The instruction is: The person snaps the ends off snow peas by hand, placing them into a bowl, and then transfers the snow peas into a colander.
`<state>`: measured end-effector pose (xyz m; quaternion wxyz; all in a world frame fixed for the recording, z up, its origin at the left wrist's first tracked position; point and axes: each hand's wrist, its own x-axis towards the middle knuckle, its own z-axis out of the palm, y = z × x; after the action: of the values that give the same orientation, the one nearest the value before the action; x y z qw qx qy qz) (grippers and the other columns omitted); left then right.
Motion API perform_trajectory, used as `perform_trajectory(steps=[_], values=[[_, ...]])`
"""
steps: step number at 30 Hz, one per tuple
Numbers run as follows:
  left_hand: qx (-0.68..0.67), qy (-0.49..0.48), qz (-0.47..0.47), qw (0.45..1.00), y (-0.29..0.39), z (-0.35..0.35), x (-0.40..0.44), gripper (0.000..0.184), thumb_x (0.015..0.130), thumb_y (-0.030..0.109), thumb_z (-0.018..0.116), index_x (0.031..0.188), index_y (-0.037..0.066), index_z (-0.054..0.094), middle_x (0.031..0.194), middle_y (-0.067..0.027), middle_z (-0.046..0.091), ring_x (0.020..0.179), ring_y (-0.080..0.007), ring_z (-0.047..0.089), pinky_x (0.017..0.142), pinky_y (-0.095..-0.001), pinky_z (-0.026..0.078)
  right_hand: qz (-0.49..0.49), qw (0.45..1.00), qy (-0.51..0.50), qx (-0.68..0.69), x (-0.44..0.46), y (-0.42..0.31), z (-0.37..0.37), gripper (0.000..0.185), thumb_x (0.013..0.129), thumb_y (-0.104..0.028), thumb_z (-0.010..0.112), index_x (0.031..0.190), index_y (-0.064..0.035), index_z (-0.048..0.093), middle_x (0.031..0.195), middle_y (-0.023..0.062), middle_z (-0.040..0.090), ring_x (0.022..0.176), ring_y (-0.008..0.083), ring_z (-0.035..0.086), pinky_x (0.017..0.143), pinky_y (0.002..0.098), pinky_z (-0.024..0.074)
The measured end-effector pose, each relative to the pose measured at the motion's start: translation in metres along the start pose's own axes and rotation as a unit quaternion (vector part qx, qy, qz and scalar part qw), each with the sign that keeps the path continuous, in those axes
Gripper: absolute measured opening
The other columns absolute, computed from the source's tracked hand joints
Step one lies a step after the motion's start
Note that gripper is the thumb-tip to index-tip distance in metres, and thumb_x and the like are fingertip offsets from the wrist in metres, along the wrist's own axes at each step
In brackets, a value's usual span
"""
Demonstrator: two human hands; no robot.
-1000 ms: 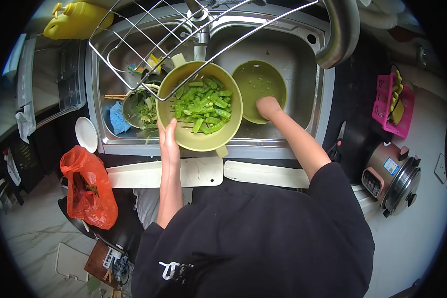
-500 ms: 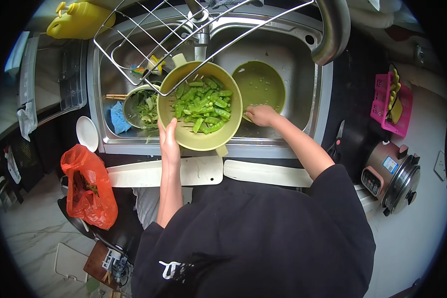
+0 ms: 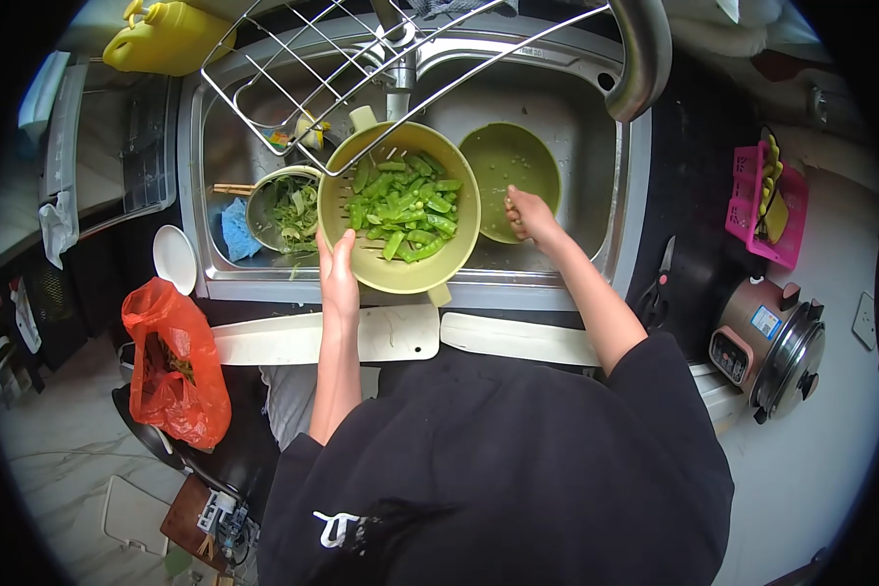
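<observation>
My left hand (image 3: 340,279) grips the near left rim of a yellow-green colander (image 3: 380,275), thumb on the inside wall. Cut green pea pods (image 3: 412,207) with a few loose peas lie in it. The colander is held over the sink's middle divider. To its right, a green basin (image 3: 482,146) holds water with several peas in it. Over this basin is my right hand (image 3: 531,215), its fingers curled together; what they hold, if anything, is hidden.
A steel double sink (image 3: 596,146) surrounds these. Its left bowl has a pot of leafy scraps (image 3: 298,210), a blue cloth (image 3: 237,232) and chopsticks (image 3: 232,188). A wire rack (image 3: 293,73) hangs above. Scissors (image 3: 662,283), a red bag (image 3: 181,381) and a rice cooker (image 3: 767,342) stand around.
My right hand has moved from the basin's near left rim to the right, over the water, fingers now curled. The left hand still grips the colander, which shifts slightly in view.
</observation>
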<state>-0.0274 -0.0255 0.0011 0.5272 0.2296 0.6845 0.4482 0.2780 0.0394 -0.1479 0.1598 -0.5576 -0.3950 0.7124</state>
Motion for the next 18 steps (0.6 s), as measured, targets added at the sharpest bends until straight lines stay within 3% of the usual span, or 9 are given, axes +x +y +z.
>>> perform_trajectory(steps=[1,4,9,12,14,15,16,17,18], values=[[-0.001,0.0,0.001,1.0,0.0,0.0,0.0,0.054,0.095,0.023,0.046,0.141,0.0,0.031,0.136,-0.014,0.042,0.124,-0.0215,0.041,0.106,-0.0325,0.029,0.129,0.951,-0.073,0.271,-0.006,-0.016,-0.005,0.033,0.101,-0.036,0.039,0.084,-0.0085,0.048,0.068,0.0043,0.051,0.046,0.0132,0.038,0.046,0.0261,0.0341],[0.01,-0.009,0.013,1.0,-0.001,0.002,0.001,0.055,0.095,0.022,0.045,0.143,-0.001,0.028,0.136,-0.0147,0.042,0.124,-0.0221,0.041,0.106,-0.0324,0.029,0.098,0.918,-0.033,0.383,-0.036,-0.058,0.007,0.027,0.101,-0.033,0.038,0.085,-0.012,0.044,0.072,-0.0001,0.043,0.048,0.0048,0.027,0.044,0.0196,0.0248],[0.014,-0.035,0.02,0.999,0.002,0.01,-0.001,0.057,0.095,0.02,0.045,0.144,-0.001,0.025,0.139,-0.016,0.04,0.126,-0.023,0.04,0.106,-0.0318,0.029,0.027,0.916,-0.066,0.394,-0.075,-0.115,0.027,0.027,0.102,-0.031,0.038,0.087,-0.0099,0.045,0.079,0.0041,0.051,0.048,0.0069,0.032,0.044,0.0213,0.0273],[0.023,-0.048,0.037,0.998,-0.004,0.012,0.0,0.058,0.094,0.019,0.045,0.145,0.0,0.024,0.14,-0.0163,0.039,0.127,-0.0232,0.04,0.107,-0.0318,0.029,-0.093,0.968,-0.051,0.229,-0.095,-0.146,0.057,0.025,0.102,-0.028,0.039,0.091,-0.0071,0.048,0.08,0.0059,0.054,0.051,0.0088,0.046,0.048,0.0222,0.0379],[0.026,-0.049,0.039,0.998,-0.007,0.013,0.0,0.057,0.095,0.019,0.044,0.145,0.0,0.024,0.14,-0.0163,0.039,0.127,-0.0233,0.04,0.107,-0.0317,0.029,-0.178,0.983,-0.034,-0.041,-0.106,-0.158,0.084,0.021,0.099,-0.025,0.047,0.098,-0.0052,0.053,0.093,0.0081,0.059,0.06,0.0148,0.054,0.053,0.0259,0.0452],[0.013,-0.05,0.029,0.998,-0.006,0.014,-0.001,0.057,0.095,0.018,0.044,0.145,0.001,0.024,0.14,-0.0162,0.039,0.127,-0.0231,0.04,0.106,-0.0317,0.029,-0.286,0.931,0.014,-0.225,-0.106,-0.154,0.098,0.019,0.095,-0.022,0.051,0.104,-0.0055,0.055,0.103,0.0089,0.058,0.071,0.0188,0.059,0.06,0.0304,0.0491],[0.001,-0.05,0.018,0.999,-0.005,0.015,-0.002,0.057,0.095,0.018,0.044,0.145,0.001,0.024,0.14,-0.0161,0.039,0.127,-0.023,0.041,0.106,-0.0317,0.03,-0.378,0.834,0.061,-0.398,-0.106,-0.152,0.111,0.021,0.092,-0.018,0.055,0.109,-0.0059,0.057,0.113,0.0097,0.058,0.082,0.0228,0.064,0.067,0.0348,0.0531],[0.0,-0.052,0.017,0.998,-0.003,0.015,-0.003,0.057,0.095,0.018,0.044,0.145,0.001,0.024,0.14,-0.0161,0.039,0.127,-0.023,0.041,0.106,-0.0317,0.03,-0.346,0.816,0.047,-0.461,-0.11,-0.153,0.12,0.027,0.085,-0.011,0.059,0.112,-0.0067,0.058,0.126,0.0113,0.051,0.101,0.0299,0.06,0.079,0.0403,0.0534],[-0.001,-0.048,0.01,0.999,0.0,0.015,-0.004,0.057,0.095,0.019,0.044,0.145,0.001,0.024,0.14,-0.0159,0.04,0.127,-0.0228,0.041,0.106,-0.0317,0.031,-0.345,0.816,0.048,-0.461,-0.108,-0.149,0.12,0.027,0.085,-0.011,0.059,0.112,-0.0067,0.058,0.126,0.0113,0.051,0.101,0.0299,0.06,0.079,0.0403,0.0534]])
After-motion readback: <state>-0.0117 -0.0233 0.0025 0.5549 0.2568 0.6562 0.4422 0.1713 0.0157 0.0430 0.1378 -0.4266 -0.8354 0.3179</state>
